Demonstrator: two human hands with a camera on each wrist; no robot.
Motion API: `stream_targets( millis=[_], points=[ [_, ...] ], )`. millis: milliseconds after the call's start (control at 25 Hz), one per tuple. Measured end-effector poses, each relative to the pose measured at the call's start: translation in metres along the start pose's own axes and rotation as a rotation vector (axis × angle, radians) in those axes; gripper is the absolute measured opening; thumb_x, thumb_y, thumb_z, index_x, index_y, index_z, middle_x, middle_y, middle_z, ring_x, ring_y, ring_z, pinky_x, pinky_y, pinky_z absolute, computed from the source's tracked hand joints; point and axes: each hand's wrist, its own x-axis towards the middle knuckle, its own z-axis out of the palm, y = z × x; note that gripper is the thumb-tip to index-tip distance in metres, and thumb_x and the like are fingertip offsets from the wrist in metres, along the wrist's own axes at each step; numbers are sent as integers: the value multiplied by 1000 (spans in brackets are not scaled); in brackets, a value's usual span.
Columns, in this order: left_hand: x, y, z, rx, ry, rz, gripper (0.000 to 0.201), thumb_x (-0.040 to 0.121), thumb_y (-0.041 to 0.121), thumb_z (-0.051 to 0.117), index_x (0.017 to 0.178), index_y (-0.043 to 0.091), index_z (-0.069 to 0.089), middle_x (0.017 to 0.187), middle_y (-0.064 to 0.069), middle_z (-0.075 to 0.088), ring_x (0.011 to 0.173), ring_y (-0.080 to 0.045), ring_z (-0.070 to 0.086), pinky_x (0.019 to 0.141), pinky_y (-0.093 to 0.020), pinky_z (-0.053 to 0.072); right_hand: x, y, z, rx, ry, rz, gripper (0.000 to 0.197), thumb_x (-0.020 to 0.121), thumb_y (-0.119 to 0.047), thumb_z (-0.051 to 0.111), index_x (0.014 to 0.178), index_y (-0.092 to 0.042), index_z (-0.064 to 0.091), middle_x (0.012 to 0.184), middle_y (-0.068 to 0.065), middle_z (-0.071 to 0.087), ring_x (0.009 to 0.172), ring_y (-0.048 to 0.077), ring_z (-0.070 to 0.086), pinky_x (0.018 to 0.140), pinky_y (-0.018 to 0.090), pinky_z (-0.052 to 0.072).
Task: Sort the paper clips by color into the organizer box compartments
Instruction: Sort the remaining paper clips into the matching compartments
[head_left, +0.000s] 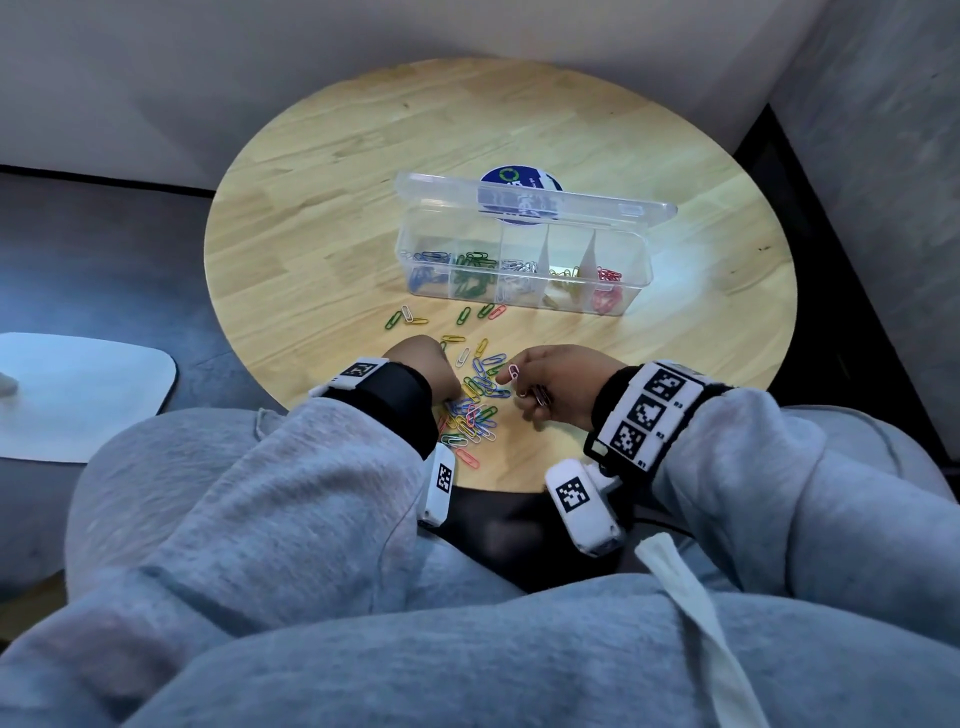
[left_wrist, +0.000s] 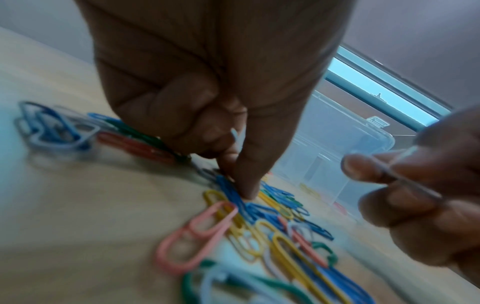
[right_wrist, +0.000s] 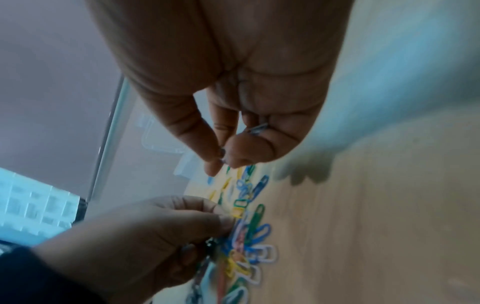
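Observation:
A mixed pile of coloured paper clips (head_left: 475, 402) lies near the table's front edge. My left hand (head_left: 439, 382) reaches down into the pile with curled fingers. Its thumb and forefinger (left_wrist: 245, 189) pinch a blue clip (left_wrist: 233, 194) against the wood. My right hand (head_left: 511, 378) hovers just right of the pile and pinches a pink clip (head_left: 514, 371) between thumb and forefinger. Its other fingers curl round a few more clips (head_left: 540, 396), also seen as clips (right_wrist: 257, 129) in the right wrist view. The clear organizer box (head_left: 641, 260) stands farther back, lid open, holding blue, green, white, yellow and red clips in separate compartments.
Loose clips (head_left: 410, 316) are scattered between the pile and the box. A blue round sticker (head_left: 519, 179) shows behind the lid. The round wooden table (head_left: 363, 156) ends close to my knees. A white side table (head_left: 78, 395) stands to the left.

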Motion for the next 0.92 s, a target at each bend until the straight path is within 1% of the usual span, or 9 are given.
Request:
stream_targets(
  millis=[120,200,320,440,520,640,760,840,920],
  points=[
    [0,-1,-1,3,37,28,10,78,16,69,79,16,60,100,-8,68,104,-26,62,71,-25,40,-2,-7,3,31,13,37,26,92,0,36,71,-7,49,61,5,37,51,15,35,42,19,33],
    [1,0,-1,42,40,37,10,80,18,67,86,11,64,102,-8,68,103,-26,62,71,-27,41,-2,-8,4,-5,-11,75,25,92,0,35,71,-8,44,62,7,35,53,17,35,43,20,33],
    [1,1,1,115,14,31,27,85,20,61,107,4,66,100,-9,65,103,-27,62,73,-29,42,-1,-6,7,-140,-60,86,22,90,2,36,71,-8,43,62,10,38,53,19,36,48,25,33],
    [-1,2,0,92,-18,56,21,86,21,59,100,6,66,99,-12,66,94,-27,61,73,-29,44,-3,-4,9,-347,-121,62,21,85,2,39,70,-11,44,61,11,45,51,20,39,48,24,33],
    [-4,2,-4,-103,-60,51,11,85,21,60,81,11,61,77,-9,60,70,-23,54,62,-25,40,-4,-4,9,-516,-135,0,19,83,0,47,71,-14,50,62,6,53,50,17,43,47,22,35],
    [-10,3,-10,-563,-136,-4,21,87,11,54,68,12,46,61,-7,46,46,-17,40,43,-15,33,-6,-4,16,-883,-61,-120,9,78,-14,64,77,-20,58,63,-8,52,58,11,47,52,23,38],
    [-13,4,-16,-814,-135,-100,21,87,4,45,68,11,43,63,-8,48,49,-16,44,35,-9,38,-4,-3,26,-1114,7,-171,16,76,-26,70,83,-22,57,72,-8,50,74,16,50,63,25,40],
    [-16,5,-20,-872,-121,-133,21,87,2,41,68,11,41,65,-8,50,51,-16,46,35,-8,37,-2,-4,29,-1190,4,-200,12,79,-23,67,87,-20,59,81,-4,53,78,17,50,65,24,37],
    [-18,5,-21,-893,-113,-148,20,86,1,39,69,12,40,64,-8,51,43,-13,46,34,-7,33,-1,-7,30,-1213,15,-208,6,81,-16,60,87,-19,59,86,-1,56,79,18,51,64,24,38]
  ],
)
